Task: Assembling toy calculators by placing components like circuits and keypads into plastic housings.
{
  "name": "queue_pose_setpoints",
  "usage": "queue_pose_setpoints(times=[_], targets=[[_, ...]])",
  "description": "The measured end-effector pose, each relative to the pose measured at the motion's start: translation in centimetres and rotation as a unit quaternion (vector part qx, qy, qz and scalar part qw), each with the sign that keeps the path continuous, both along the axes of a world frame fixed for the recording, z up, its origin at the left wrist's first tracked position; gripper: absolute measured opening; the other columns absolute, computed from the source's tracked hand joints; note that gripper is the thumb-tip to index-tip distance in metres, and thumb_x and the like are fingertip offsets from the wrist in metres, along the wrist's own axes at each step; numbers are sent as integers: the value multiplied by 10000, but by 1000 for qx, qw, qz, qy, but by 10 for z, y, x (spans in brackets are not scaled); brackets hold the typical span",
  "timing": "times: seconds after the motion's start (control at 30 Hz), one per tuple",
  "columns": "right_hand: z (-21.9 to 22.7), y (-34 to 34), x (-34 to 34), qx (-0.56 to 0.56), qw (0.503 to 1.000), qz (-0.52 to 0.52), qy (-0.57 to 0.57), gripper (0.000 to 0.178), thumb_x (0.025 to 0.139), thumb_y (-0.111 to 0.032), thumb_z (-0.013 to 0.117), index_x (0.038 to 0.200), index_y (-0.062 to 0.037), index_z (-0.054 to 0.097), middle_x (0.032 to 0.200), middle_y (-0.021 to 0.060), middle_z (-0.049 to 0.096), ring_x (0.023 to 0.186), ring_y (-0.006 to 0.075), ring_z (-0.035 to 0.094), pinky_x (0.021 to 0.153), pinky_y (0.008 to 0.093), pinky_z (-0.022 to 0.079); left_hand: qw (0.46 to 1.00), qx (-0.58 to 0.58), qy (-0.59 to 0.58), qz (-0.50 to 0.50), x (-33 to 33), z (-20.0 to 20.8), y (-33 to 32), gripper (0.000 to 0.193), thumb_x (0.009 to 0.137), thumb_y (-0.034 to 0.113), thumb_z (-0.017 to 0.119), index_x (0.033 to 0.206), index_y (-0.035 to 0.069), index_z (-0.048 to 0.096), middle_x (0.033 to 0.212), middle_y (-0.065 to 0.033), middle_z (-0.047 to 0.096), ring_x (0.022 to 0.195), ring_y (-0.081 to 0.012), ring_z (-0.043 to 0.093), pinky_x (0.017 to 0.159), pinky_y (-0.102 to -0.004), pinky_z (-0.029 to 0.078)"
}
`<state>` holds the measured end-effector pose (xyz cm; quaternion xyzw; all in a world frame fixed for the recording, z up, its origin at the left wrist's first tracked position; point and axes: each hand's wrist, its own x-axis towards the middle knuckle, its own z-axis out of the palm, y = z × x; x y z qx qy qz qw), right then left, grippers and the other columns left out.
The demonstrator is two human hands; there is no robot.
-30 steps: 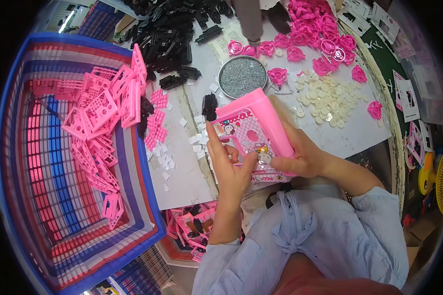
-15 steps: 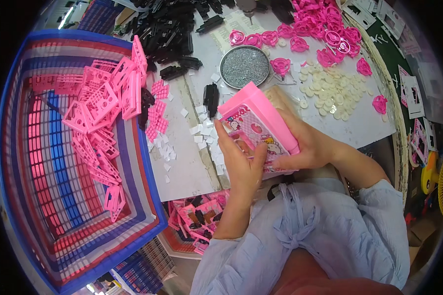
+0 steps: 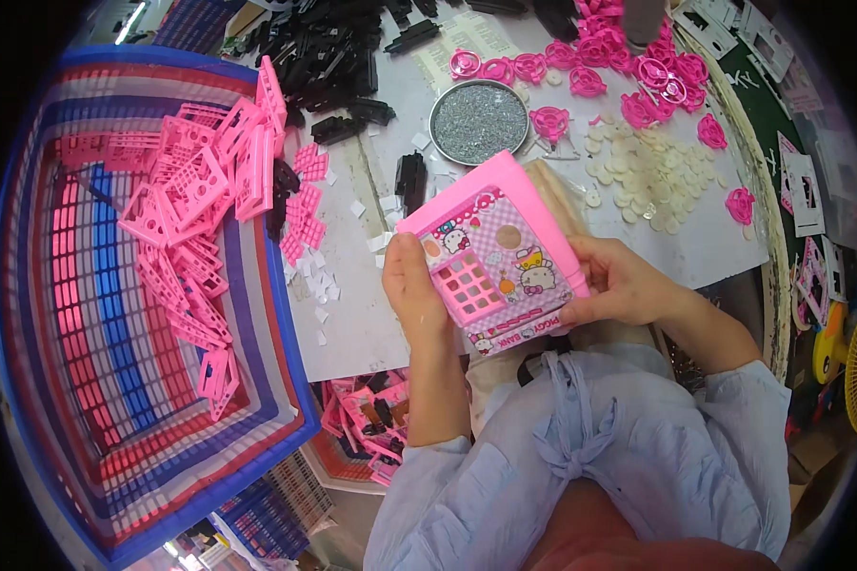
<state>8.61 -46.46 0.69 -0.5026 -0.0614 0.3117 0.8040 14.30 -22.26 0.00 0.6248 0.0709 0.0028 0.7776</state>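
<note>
Over the near edge of the worktable (image 3: 367, 343), I hold the pink box (image 3: 505, 262) in both hands, its printed front turned up toward me and its outline set askew to the table edge. My left hand (image 3: 417, 290) grasps the left side at the upper corner, with one digit lying along the edge; I cannot tell how the fingers hidden beneath it bear on the back. My right hand (image 3: 624, 290) grasps the opposite side: the thumb rests at the lower right of the front, and the other fingers curl at the side edge and out of sight.

To handle the box well at this point, observe the following, by my judgement:

1. Support it from both sides with even, light pressure; a hard squeeze could flex the walls.
2. Rest the thumbs near the margins, so that the printed sheet (image 3: 490, 243) stays unrubbed and the grid window (image 3: 471, 285) bears no load.
3. Tilt the front squarely to the eyes, so that any gap at the seams shows.
4. Mind the loose black part (image 3: 410, 181) just beyond the left corner and the dish of silver granules (image 3: 479, 122) behind; a careless swing could knock either.
</note>
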Motion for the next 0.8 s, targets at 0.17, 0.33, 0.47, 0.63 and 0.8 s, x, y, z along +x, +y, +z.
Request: queue_pose_setpoints(times=[0.17,0.33,0.47,0.63,0.8], targets=[[-12,4,-2,-11,998,-51,19,516,878,-58,737,1346,3,528,1159,76,683,974,129,666,824,293,575,990,105,-92,-5,8,1,7,288,1064,293,490,1027,29,599,847,18,610,716,-31,505,617,-189,389],[-8,5,-1,-14,995,-98,-11,483,886,-68,732,1326,8,548,1160,73,686,977,125,664,850,287,563,996,88,23,-8,-11,0,17,283,1067,259,467,1007,18,603,798,42,551,700,-26,445,616,-205,353],[-12,12,1,-28,995,-96,-26,469,889,-61,726,1318,14,552,1178,81,682,995,126,662,889,289,546,973,206,-105,3,-32,-8,-2,272,1065,187,432,916,14,579,740,45,513,687,-31,438,595,-229,362],[-10,18,-4,-12,995,-86,-55,484,884,-59,732,1326,13,548,1185,86,678,1040,128,647,912,294,536,973,173,-154,9,-35,-14,1,238,1050,143,447,934,8,604,797,3,595,743,-58,513,657,-219,419],[-18,-7,14,-68,993,-55,-78,450,870,-59,742,1282,17,578,1162,75,680,1042,113,635,899,292,533,985,122,-93,-83,-1,1,19,277,1031,202,518,1121,-24,651,922,-22,651,826,-93,572,740,-259,462]])
